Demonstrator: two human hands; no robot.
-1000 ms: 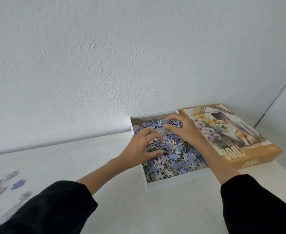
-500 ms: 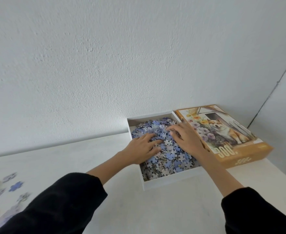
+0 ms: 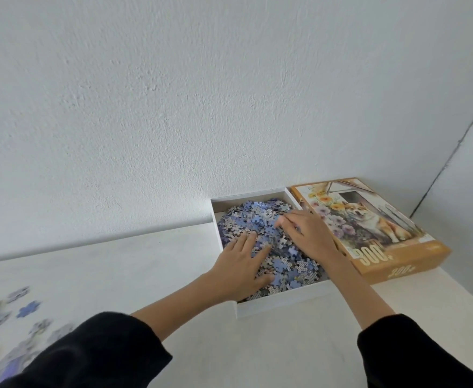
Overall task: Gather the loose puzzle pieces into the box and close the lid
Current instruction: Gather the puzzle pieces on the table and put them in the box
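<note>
A: Where's the pile vs. the hands?
B: All the puzzle pieces (image 3: 260,219) that are in are heaped in the box (image 3: 282,299), w/ both hands on top. The left hand (image 3: 239,266) lies flat on the near-left part of the heap, fingers spread & straight, thumb toward the front wall. It grips nothing.
A: Right one?
B: The right hand (image 3: 306,233) is on the heap's right side, next to the box's right wall. Fingers lightly bent, tips touching pieces, nothing pinched as far as I can see. The hands are apart, pieces showing between them.
A: And the lid (image 3: 392,239)?
B: Off. Flat on the table, picture side up, just right of the box w/ its edge against it. Dog + flowers print.
A: Surface, room?
B: White table (image 3: 134,270), box at the back near a white textured wall (image 3: 201,107). Wall corner at far right, dark seam running up it. Black sleeves (image 3: 89,351) at the bottom of the view.
A: Counts?
B: 1 box, 1 lid, 2 hands. Pieces in the box: too many to count. Also loose pieces (image 3: 28,309) on the table at far left, well apart from the box. Several, but blurred, so can't give an exact no.
</note>
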